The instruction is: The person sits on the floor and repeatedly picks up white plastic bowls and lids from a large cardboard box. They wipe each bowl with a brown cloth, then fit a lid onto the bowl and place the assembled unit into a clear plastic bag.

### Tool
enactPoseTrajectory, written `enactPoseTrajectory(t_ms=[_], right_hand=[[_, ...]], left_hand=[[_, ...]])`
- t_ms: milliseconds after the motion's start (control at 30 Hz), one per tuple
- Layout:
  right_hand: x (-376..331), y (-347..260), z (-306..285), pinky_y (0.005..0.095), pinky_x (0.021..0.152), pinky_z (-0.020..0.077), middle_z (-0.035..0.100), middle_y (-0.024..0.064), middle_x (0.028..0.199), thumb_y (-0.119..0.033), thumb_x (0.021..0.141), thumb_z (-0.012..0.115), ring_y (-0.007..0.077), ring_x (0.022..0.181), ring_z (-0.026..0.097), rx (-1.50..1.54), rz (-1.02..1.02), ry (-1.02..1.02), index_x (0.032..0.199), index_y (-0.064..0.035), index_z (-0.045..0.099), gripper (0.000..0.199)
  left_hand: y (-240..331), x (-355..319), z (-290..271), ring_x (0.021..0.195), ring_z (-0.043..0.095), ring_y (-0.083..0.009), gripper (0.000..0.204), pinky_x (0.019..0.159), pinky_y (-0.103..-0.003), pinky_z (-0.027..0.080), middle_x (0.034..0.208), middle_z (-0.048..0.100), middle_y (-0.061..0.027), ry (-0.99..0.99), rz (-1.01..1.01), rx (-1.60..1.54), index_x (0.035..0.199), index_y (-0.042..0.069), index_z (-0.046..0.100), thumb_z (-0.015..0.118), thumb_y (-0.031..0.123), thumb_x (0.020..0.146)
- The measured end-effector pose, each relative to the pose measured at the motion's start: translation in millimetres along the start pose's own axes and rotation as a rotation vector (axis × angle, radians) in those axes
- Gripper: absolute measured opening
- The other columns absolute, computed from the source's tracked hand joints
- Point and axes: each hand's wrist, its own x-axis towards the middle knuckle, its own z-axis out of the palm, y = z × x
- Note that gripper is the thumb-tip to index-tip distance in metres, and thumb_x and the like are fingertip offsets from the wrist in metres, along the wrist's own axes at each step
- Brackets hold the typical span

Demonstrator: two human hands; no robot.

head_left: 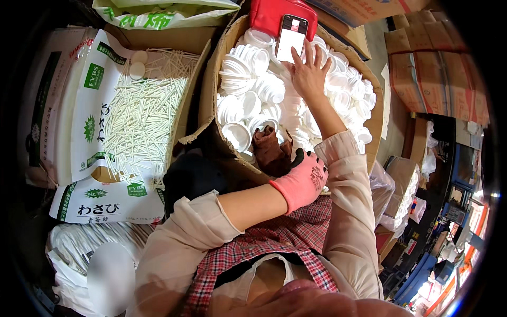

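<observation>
My right hand (309, 71) is bare, with its fingers spread, reaching over a cardboard box. Its fingertips are at the lower end of a phone (291, 39) with a lit, mostly white screen. The phone leans on a red pouch (264, 16) at the box's far edge. White round plastic lids or shallow cups (248, 100) fill the box in loose stacks. My left hand (303, 182), in a pink glove with dark fingertips, is curled at the near edge of the box. Crumpled brown cloth (270, 150) lies right against it; what its fingers grip is hidden.
Left of me, an open carton lined with a printed white bag (79, 105) holds many thin pale sticks (148, 116). Below it sits a white plastic sack (95, 264). Brown cartons (435, 79) are stacked at the right, and plastic-wrapped goods (401, 190) stand nearer.
</observation>
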Motion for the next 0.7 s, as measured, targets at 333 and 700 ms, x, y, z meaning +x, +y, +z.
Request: enactPoseTrajectory(t_ms=[333,700], right_hand=[[10.2,3.2,-1.0,0.0683,0.099,0.0235,0.031,0.0066,0.148,-0.052,0.09,0.051,0.0353,0.135,0.027,-0.105,0.026,-0.056,0.129,-0.024,0.055,0.048],[6.0,-3.7,1.5,0.0702,0.097,0.0251,0.036,0.0092,0.144,-0.047,0.088,0.056,0.0363,0.132,0.031,-0.017,-0.017,-0.026,0.127,-0.0226,0.055,0.046]], left_hand=[[-2.1,-0.4,-6.0,0.101,0.055,-0.0256,0.029,0.087,-0.044,0.039,0.106,0.06,-0.0098,0.025,-0.012,-0.01,0.108,0.01,0.062,0.055,0.024,0.083],[0.3,-1.0,-4.7,0.1,0.055,-0.0254,0.028,0.086,-0.044,0.04,0.105,0.06,-0.0097,0.031,-0.017,0.003,0.106,0.011,0.063,0.055,0.025,0.083]])
